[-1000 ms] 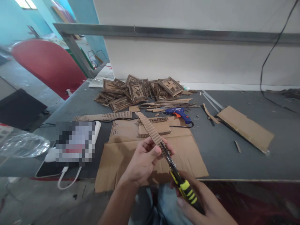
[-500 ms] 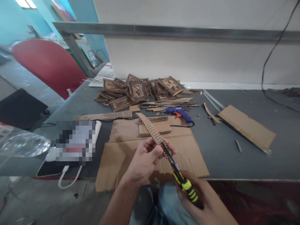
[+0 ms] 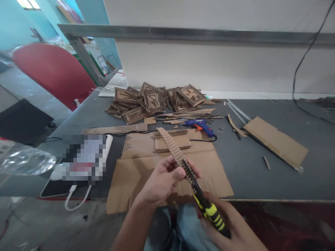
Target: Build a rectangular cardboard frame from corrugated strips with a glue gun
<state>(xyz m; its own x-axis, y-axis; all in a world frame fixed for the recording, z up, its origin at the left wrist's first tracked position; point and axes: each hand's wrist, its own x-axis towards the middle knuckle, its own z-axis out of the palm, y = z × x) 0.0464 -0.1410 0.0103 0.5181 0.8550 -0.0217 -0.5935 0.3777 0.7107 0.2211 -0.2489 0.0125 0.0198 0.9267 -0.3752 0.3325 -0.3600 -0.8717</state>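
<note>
My left hand (image 3: 164,179) pinches a corrugated cardboard strip (image 3: 171,144) between thumb and fingers, above a flat cardboard sheet (image 3: 149,170). In my right hand (image 3: 222,216) are scissors with yellow-and-black handles (image 3: 213,213). Their dark blades lie along the lower part of the strip, beside my left fingertips. Beyond the strip's tip sits a small cardboard panel (image 3: 172,142) with corrugated edging on two sides. A blue glue gun (image 3: 200,126) lies just behind the sheet, its cord trailing right.
Several corrugated-edged cardboard frames (image 3: 154,101) are heaped at the back. Loose strips (image 3: 188,114) lie before them. At left are a phone-like device (image 3: 86,157), partly blurred, and a clear plastic bottle (image 3: 28,162). A cardboard piece (image 3: 277,141) rests at right.
The strip and scissors have shifted slightly right, and the scissors' handles sit a little lower. Both hands keep their holds. The things on the table have not moved.
</note>
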